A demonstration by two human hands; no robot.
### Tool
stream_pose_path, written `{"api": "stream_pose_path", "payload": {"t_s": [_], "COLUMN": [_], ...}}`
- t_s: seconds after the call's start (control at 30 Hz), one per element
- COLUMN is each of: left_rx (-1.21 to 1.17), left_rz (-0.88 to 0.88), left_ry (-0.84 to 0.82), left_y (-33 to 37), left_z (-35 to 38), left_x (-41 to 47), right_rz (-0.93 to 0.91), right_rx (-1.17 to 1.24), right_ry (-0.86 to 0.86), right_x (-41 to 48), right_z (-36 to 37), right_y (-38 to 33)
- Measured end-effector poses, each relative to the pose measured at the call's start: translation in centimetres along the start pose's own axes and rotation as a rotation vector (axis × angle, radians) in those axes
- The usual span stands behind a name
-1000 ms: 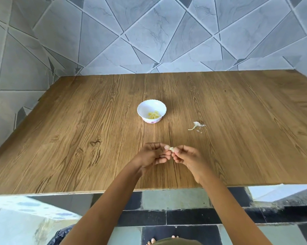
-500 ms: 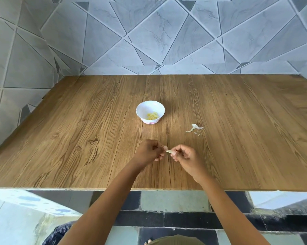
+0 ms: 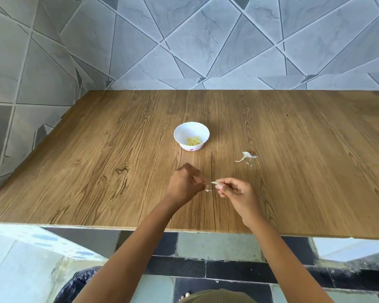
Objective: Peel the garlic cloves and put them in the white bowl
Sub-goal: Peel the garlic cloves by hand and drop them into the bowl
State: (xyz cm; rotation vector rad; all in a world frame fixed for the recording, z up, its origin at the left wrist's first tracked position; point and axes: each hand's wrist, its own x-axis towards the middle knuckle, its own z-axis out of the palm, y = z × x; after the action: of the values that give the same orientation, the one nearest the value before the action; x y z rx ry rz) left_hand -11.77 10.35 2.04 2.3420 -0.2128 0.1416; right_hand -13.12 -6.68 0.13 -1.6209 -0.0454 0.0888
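Observation:
My right hand (image 3: 235, 193) pinches a small garlic clove (image 3: 215, 183) whose pale tip sticks out to the left. A short way to its left, my left hand (image 3: 187, 184) has curled fingers pinching a thin scrap of garlic skin (image 3: 208, 190). The two hands are apart, low over the wooden table (image 3: 118, 162). Beyond them stands the white bowl (image 3: 191, 132) with several peeled yellowish cloves (image 3: 194, 140) inside.
A small heap of garlic peels (image 3: 246, 157) lies on the table to the right of the bowl. Grey tiled walls bound the table at the back and left. The table's front edge runs just under my forearms.
The hands were joined on the clove a second ago; they have drawn apart, the left one pulling a piece of skin away to the left.

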Motion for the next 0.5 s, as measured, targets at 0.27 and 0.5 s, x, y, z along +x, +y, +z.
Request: {"api": "stream_pose_path", "payload": {"t_s": [0.27,0.5], "left_rx": [-0.287,-0.551], "left_rz": [-0.127,-0.217], "left_ry": [-0.074,-0.137], "left_y": [0.32,0.89], "left_z": [0.51,0.29], "left_x": [-0.12,-0.23], "right_rz": [-0.050,-0.013], "right_rx": [-0.004,-0.037], "right_ry": [0.032,-0.019], "right_x": [-0.16,-0.30], "right_z": [0.13,0.48], "right_y": [-0.06,-0.36]}}
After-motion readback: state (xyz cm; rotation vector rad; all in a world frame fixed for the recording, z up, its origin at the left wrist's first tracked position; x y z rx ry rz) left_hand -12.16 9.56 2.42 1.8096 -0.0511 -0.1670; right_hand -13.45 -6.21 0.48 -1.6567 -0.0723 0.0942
